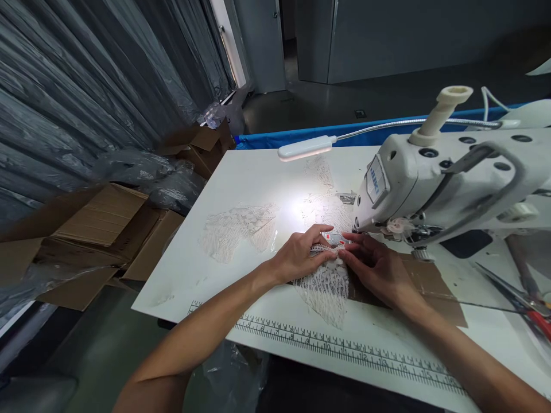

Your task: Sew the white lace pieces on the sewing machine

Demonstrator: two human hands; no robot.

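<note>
Lace piece point(325, 287) lies flat on the white table point(224, 275), long axis running from the near table edge away toward the sewing machine point(434, 178); its far end sits under the fingertips, just before the machine head. Left hand point(301, 255): palm down, forearm angled in from lower left, fingers extended and pressing the lace's far end flat. Right hand point(379, 267): palm down, forearm entering from lower right, fingers curled lightly, tips pinching the lace edge opposite the left fingertips. The two hands nearly meet.

Lace: off-white, open mesh pattern, semi-transparent, widening toward the person. Under it, beneath the right hand, a brown sheet point(430, 287). Beyond the left hand, more lace pieces point(232, 229) lie flat, lit by a gooseneck lamp point(305, 148). Scissors point(520, 298) lie well right of the right hand.
</note>
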